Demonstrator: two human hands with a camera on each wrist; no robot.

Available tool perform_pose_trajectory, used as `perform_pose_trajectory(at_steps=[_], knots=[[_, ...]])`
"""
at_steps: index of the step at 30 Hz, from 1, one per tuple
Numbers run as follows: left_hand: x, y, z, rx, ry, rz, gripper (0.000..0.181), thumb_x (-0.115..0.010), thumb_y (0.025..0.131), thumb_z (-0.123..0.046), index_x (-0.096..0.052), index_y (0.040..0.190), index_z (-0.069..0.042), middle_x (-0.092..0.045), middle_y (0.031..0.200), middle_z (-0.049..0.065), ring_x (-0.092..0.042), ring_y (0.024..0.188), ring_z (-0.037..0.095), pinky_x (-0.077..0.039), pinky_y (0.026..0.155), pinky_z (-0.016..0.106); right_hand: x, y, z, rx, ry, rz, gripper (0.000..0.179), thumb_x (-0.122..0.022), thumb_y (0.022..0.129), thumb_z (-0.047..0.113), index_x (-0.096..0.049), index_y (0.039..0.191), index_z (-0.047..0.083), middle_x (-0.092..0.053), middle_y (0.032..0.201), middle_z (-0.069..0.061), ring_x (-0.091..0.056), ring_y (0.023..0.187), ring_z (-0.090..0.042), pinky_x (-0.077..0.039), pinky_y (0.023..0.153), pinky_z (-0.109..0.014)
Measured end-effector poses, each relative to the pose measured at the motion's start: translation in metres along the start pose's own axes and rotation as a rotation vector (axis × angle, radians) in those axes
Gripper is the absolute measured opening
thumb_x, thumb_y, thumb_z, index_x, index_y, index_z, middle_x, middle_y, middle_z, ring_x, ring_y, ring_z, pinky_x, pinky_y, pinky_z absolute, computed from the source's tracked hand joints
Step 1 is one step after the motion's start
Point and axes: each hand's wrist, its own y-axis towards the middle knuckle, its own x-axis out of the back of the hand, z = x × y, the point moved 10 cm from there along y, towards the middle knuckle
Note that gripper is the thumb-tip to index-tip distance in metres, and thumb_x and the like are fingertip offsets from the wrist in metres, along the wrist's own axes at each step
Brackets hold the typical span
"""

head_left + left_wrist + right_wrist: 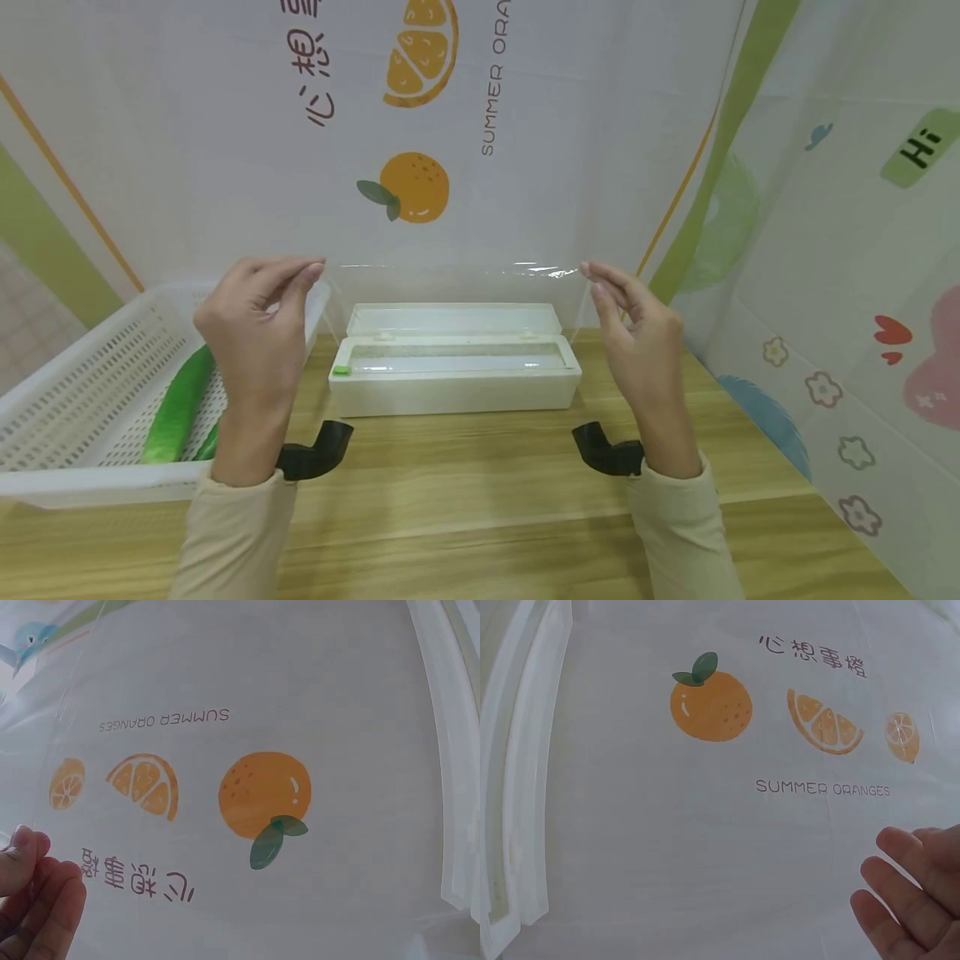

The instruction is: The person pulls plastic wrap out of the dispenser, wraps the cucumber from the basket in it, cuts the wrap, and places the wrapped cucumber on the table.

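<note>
Between my two raised hands stretches a sheet of clear cling film point(457, 285), its shiny upper edge running from hand to hand. My left hand point(258, 312) pinches its left corner between thumb and fingertips. At the right corner my right hand point(641, 329) holds the film near the fingertips, its other fingers loosely bent. The film reaches down to a white cling film dispenser point(457, 396) standing on the table. Its lid point(456, 319) is raised at the back, and a small green slider point(342, 370) sits at its left end.
A white perforated basket point(97, 358) stands at the left, with a green cucumber-like vegetable point(180, 400) and part of another inside. Behind the wooden table point(450, 500) hangs a printed white curtain point(525, 208); another printed sheet point(810, 275) borders the right side.
</note>
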Motion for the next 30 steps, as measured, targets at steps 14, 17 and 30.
perform_pose_trajectory(at_steps=[14,17,30], knots=[[0.008,0.002,-0.007,0.004,-0.017,-0.028,0.017,-0.071,0.081,-0.015,-0.074,0.085,0.001,-0.068,0.080,0.018,-0.053,0.074,-0.013,-0.044,0.071,0.009,0.008,0.000,0.012,0.011,0.045,-0.008,0.027,-0.052,0.094,0.009,-0.060,0.120,0.003,-0.065,0.118,-0.004,-0.063,0.105,-0.012,-0.042,0.064,-0.009],[0.009,0.003,-0.010,0.002,-0.024,-0.030,0.016,-0.071,0.081,-0.014,-0.074,0.085,0.001,-0.068,0.080,0.018,-0.054,0.074,-0.012,-0.045,0.072,0.008,0.010,-0.001,0.015,0.009,0.060,-0.007,0.028,-0.053,0.094,0.009,-0.060,0.120,0.003,-0.065,0.118,-0.005,-0.062,0.107,-0.011,-0.044,0.090,-0.012],[0.015,0.004,-0.019,0.000,-0.049,-0.043,0.013,-0.072,0.080,-0.011,-0.075,0.085,0.000,-0.069,0.081,0.016,-0.056,0.076,-0.010,-0.048,0.075,0.007,0.021,-0.002,0.028,0.039,0.025,-0.015,0.027,-0.053,0.094,0.009,-0.061,0.119,0.004,-0.066,0.117,-0.004,-0.060,0.110,-0.012,-0.042,0.100,-0.019]])
